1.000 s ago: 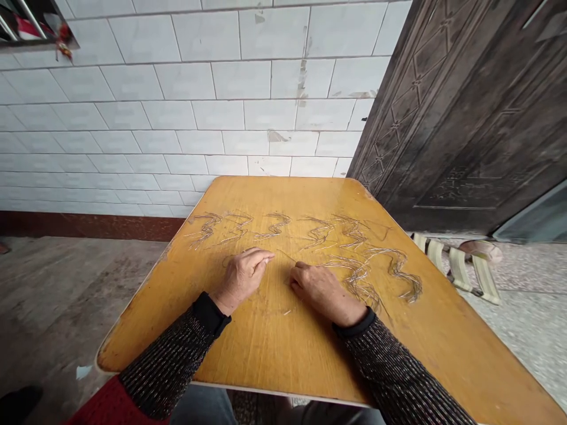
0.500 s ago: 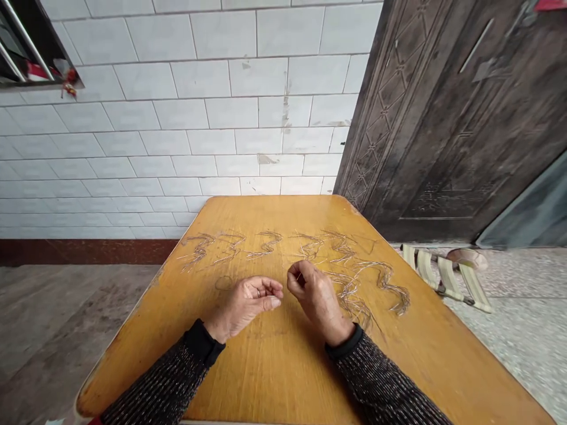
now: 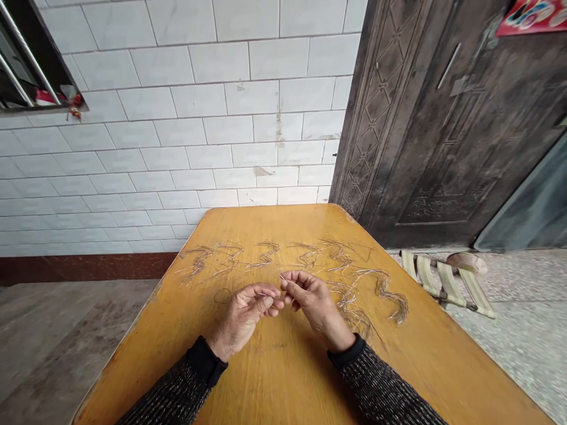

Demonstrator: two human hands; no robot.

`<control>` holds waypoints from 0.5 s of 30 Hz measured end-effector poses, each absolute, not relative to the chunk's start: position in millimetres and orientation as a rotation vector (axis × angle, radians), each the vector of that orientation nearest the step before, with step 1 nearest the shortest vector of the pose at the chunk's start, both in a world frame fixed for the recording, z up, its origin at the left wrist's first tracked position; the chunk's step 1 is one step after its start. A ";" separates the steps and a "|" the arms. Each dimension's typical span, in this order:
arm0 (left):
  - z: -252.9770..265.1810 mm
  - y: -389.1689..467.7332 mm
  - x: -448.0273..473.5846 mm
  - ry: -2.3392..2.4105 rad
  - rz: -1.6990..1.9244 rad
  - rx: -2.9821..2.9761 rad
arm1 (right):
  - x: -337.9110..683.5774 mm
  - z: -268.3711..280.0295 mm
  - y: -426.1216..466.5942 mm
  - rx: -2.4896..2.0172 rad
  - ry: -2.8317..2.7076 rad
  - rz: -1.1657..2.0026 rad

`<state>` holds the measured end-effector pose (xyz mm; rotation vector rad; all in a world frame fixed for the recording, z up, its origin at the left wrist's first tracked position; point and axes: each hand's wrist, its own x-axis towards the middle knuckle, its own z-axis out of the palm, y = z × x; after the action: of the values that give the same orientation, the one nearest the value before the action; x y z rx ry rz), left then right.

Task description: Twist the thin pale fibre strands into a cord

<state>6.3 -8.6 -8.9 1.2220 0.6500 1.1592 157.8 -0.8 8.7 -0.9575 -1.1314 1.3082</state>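
Observation:
Over the middle of the wooden table, my left hand [image 3: 245,316] pinches a thin wire [image 3: 263,294] between thumb and fingers. My right hand [image 3: 315,304] is closed in a pinch just beside it, fingertips close together. A bright thin wire end [image 3: 282,277] shows at the right thumb and forefinger; whether it is the same wire I cannot tell. Beyond the hands lie several wavy bundles of wire, among them one at the left [image 3: 199,260] and one in the middle [image 3: 268,255]. A larger bent bundle [image 3: 392,295] rests right of my right hand.
The yellow-brown table [image 3: 266,383] meets a white tiled wall [image 3: 208,130]. A small loop of wire [image 3: 222,296] lies left of my left hand. A dark carved door [image 3: 425,147] stands at the right, with a strapped rack [image 3: 447,280] on the floor.
My hands have come together, the right one turning so its thumb and forefinger pinch at the top. The view has tilted up slightly. The wire bundles lie as before.

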 end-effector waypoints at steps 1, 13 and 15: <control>-8.5 -8.3 6.0 0.656 1.160 1.194 | 158.1 10.4 -1.2 -0.944 -1.098 1.332; -5.6 -8.5 4.2 0.654 1.130 1.142 | 160.3 10.3 -1.6 -0.751 -0.863 1.524; -5.2 -8.7 4.1 0.622 1.119 1.101 | 160.9 9.4 -1.1 -0.727 -0.859 1.519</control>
<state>4.1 -8.7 -5.2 1.1007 0.6224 1.1192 160.9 -1.1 9.4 -0.7266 -0.8588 1.5185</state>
